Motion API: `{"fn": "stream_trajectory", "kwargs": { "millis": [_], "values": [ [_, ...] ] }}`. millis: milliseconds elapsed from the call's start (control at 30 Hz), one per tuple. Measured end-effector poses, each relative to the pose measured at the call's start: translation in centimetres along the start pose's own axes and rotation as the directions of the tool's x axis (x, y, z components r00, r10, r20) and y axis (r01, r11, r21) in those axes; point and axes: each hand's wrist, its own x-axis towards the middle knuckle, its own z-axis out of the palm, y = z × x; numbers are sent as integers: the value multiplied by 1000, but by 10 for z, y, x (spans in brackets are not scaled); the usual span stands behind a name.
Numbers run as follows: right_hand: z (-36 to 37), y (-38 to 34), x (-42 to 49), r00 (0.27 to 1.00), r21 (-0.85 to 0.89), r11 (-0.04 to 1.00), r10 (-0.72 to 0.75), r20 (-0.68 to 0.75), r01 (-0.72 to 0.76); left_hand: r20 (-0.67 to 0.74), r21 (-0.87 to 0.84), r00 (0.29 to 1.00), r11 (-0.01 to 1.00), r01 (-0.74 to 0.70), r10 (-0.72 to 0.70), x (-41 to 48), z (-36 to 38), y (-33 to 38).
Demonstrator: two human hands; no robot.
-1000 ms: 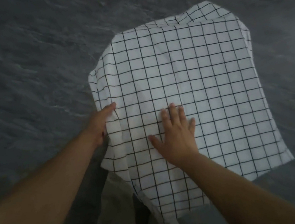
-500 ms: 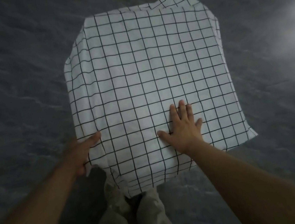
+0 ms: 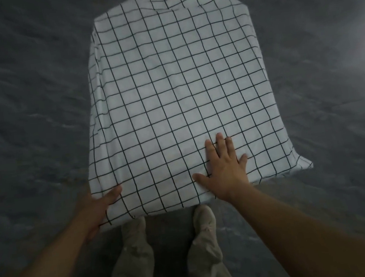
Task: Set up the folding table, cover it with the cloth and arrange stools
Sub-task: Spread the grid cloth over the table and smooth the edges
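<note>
A white cloth with a black grid pattern covers the whole folding table, which is hidden beneath it. The cloth hangs over the left, far and right edges. My right hand lies flat on the cloth near the table's front edge, fingers spread and straight. My left hand is at the front left corner, thumb on top of the cloth and the other fingers hidden under the hanging edge. No stools are in view.
Dark grey mottled floor surrounds the table on all sides. My legs in light trousers and pale shoes stand right at the table's front edge.
The cloth has slid toward the left and now lies squarer over the table. My left hand moved down to the front left corner; my right hand stayed flat on the cloth.
</note>
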Motion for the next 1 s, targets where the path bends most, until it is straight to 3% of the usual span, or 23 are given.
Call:
{"fn": "stream_trajectory", "kwargs": {
  "millis": [100,167,233,300,467,633,1000],
  "values": [
    [2,6,-9,1000,34,999,-20,4,20,-30,0,998,998,58,-58,-10,3,-6],
    [-7,12,-6,996,115,993,-8,-83,17,-15,-40,996,995,88,-88,-6,2,-8],
    [-22,32,3,968,226,973,98,-229,-45,-47,-74,995,994,82,-85,-6,5,-6],
    [-42,65,16,921,345,925,267,-284,-161,-68,-128,995,990,57,-67,-5,7,-1],
    [-65,139,40,847,407,813,509,-150,-416,-171,-195,985,981,-4,-30,7,6,-2],
    [-62,164,50,849,604,700,524,-72,-381,-202,-168,979,984,-51,16,6,11,2],
    [-46,196,33,910,459,836,396,-122,-302,-397,-36,911,990,-135,110,7,28,7]
  ]
}}
